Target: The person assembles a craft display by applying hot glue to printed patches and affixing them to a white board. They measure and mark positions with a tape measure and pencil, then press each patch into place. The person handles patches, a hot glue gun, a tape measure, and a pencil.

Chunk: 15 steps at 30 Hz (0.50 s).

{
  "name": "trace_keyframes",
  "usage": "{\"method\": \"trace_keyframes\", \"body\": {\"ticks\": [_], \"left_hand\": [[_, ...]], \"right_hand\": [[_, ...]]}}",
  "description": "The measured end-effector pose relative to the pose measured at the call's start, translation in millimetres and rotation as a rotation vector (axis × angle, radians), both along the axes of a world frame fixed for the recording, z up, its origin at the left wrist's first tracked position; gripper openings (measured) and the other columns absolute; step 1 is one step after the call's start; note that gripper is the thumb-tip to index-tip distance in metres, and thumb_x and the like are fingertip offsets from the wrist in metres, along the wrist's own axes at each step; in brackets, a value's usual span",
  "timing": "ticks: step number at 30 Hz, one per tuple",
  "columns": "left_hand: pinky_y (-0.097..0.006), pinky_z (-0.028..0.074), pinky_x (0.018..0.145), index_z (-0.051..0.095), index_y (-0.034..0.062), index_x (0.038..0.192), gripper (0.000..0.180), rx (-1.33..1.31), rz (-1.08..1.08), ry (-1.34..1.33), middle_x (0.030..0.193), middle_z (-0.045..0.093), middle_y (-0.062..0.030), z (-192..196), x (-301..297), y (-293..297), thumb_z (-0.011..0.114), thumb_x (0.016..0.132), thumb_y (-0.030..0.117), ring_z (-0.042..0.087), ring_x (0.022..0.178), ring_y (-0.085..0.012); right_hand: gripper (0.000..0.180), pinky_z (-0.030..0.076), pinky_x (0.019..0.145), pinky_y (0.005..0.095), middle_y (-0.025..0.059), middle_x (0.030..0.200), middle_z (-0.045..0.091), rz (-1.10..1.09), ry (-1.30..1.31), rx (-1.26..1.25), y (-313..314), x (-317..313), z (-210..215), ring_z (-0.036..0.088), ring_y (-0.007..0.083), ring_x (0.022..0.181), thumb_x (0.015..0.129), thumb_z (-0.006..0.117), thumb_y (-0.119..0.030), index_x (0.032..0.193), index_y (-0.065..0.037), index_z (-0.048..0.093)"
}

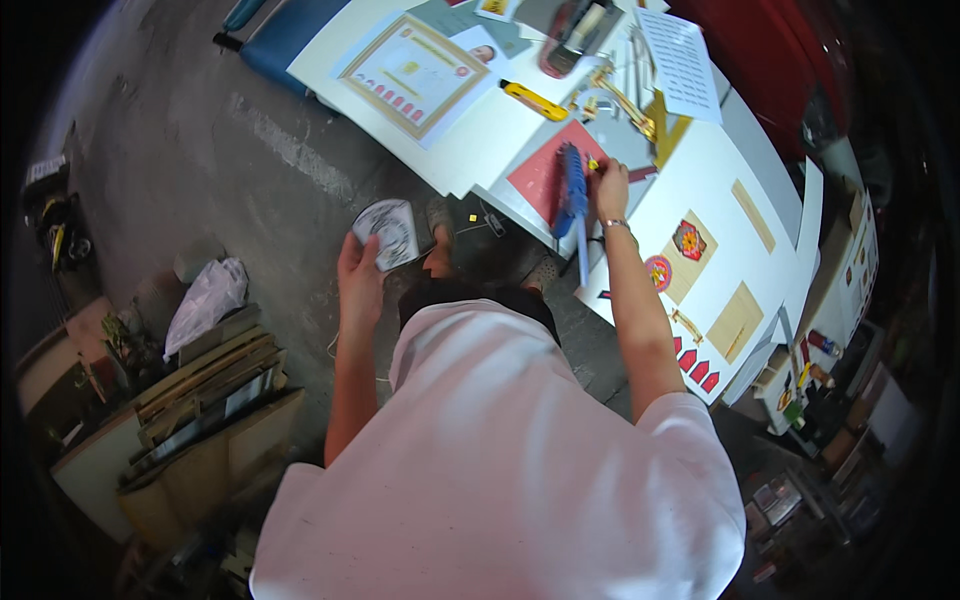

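Out over the floor, left of the table, my left hand (363, 270) is closed on a white printed piece (388, 235) with a dark circular design and a rounded edge. My right hand (612, 192) reaches over the table, its fingers pinched at a small yellow piece (594, 164). Just left of those fingers is a blue glue gun (572, 185), its pale glue stick (582, 250) pointing toward me. Under the gun lies a red square sheet (543, 172). Gold ornament parts (628, 100) sit beyond my right hand.
A yellow cutter knife (534, 101) and a framed certificate (415, 75) lie on the white table (715, 165). Wooden pieces (735, 322) and red emblems (689, 240) are at the right. Stacked boards (210, 400) and a plastic bag (207, 303) stand on the left floor.
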<state>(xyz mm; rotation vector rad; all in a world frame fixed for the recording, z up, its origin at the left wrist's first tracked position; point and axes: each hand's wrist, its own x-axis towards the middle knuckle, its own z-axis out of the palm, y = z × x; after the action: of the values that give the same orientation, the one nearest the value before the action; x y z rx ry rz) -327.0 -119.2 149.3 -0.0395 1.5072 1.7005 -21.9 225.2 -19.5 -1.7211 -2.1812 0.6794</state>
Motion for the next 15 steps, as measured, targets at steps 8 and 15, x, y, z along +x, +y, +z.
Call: {"method": "trace_keyframes", "body": {"ticks": [8, 15], "left_hand": [[-0.036, 0.061, 0.094, 0.052, -0.0019, 0.141, 0.033, 0.163, -0.477, -0.173, 0.125, 0.069, -0.013, 65, -32, 92, 0.05, 0.109, 0.005, 0.071, 0.11, -0.0186], [-0.039, 0.063, 0.095, 0.051, -0.0034, 0.142, 0.034, 0.197, -0.618, -0.172, 0.128, 0.067, -0.0136, 126, 11, 143, 0.047, 0.11, 0.008, 0.071, 0.111, -0.0186]], "right_hand": [[0.011, 0.048, 0.063, 0.0252, 0.0094, 0.092, 0.071, -0.182, 0.542, -0.215, -9, 4, 91, 0.059, 0.0103, 0.07, 0.11, 0.053, -0.013, 0.111, -0.004, 0.046], [0.011, 0.048, 0.064, 0.0305, 0.009, 0.084, 0.067, 0.357, 0.19, -0.095, -76, -51, 329, 0.06, 0.0154, 0.067, 0.106, 0.057, -0.007, 0.113, 0.0, 0.063]]}}
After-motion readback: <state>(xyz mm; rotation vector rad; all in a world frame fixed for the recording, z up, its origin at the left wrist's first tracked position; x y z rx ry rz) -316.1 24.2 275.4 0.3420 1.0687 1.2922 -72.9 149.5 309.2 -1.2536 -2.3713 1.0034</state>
